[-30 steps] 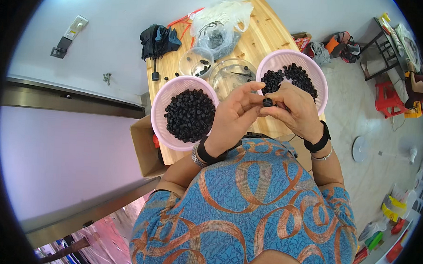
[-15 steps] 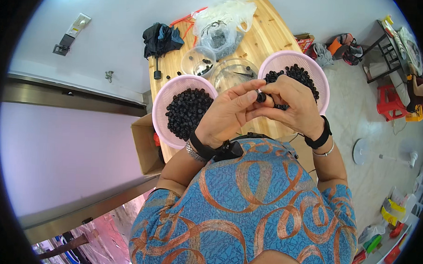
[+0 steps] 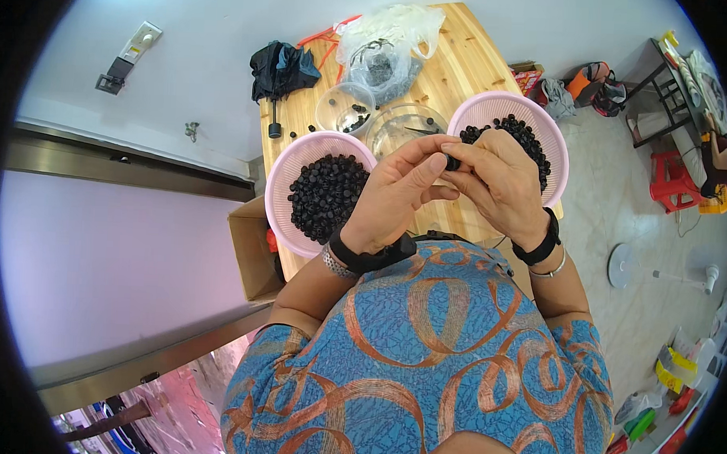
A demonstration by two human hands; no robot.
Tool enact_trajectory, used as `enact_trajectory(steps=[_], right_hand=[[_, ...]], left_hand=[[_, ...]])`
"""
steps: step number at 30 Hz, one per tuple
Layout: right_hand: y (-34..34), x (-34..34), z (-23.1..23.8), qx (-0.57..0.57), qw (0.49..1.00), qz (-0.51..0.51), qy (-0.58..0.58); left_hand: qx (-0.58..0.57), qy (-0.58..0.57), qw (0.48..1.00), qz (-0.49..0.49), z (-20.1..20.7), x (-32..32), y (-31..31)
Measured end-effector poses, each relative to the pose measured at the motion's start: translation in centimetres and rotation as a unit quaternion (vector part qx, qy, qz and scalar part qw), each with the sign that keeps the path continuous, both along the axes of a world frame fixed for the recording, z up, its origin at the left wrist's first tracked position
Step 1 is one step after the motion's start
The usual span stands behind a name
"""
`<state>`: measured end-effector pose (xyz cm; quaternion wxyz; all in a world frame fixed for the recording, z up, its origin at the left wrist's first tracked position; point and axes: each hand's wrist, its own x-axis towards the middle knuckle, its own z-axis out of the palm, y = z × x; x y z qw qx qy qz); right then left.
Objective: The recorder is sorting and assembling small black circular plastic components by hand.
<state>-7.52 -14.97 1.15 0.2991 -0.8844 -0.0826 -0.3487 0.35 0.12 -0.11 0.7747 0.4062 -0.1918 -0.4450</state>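
In front of my chest, my left hand and my right hand meet over the table. Both pinch a small round black plastic part between thumbs and fingertips, which cover most of it. Whether the right palm holds more pieces cannot be seen. Left of my hands, a pink basket is heaped with small black caps. Behind my right hand stands another pink basket, also holding small black parts.
On the wooden table are a clear tub with a few black pieces, a shallow clear dish with a dark pointed tool, plastic bags and a folded umbrella. A cardboard box adjoins the table's left side.
My right hand has closed in around the black part, and its fingers now hide the dark pieces seen under them before. The part shows less between the fingertips.
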Motion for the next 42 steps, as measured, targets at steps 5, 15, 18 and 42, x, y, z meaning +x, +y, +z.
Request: enact_trajectory(steps=[5, 15, 18, 42], right_hand=[[-0.2, -0.3, 0.1, -0.007, 1.000, 0.017, 0.007], [-0.6, -0.5, 0.0, -0.028, 0.999, 0.045, 0.008], [-0.7, -0.3, -0.5, -0.050, 0.998, 0.039, -0.006], [1.2, 0.4, -2.2, 0.157, 0.970, 0.071, 0.172]], left_hand=[[0.040, -0.047, 0.998, -0.010, 0.1, 0.2, 0.4], [0.022, -0.038, 0.996, -0.084, -0.1, 0.0, 0.6], [0.008, -0.053, 0.997, -0.063, -0.3, -0.5, 0.5], [0.056, -0.021, 0.994, 0.093, -3.0, 1.5, 3.6]])
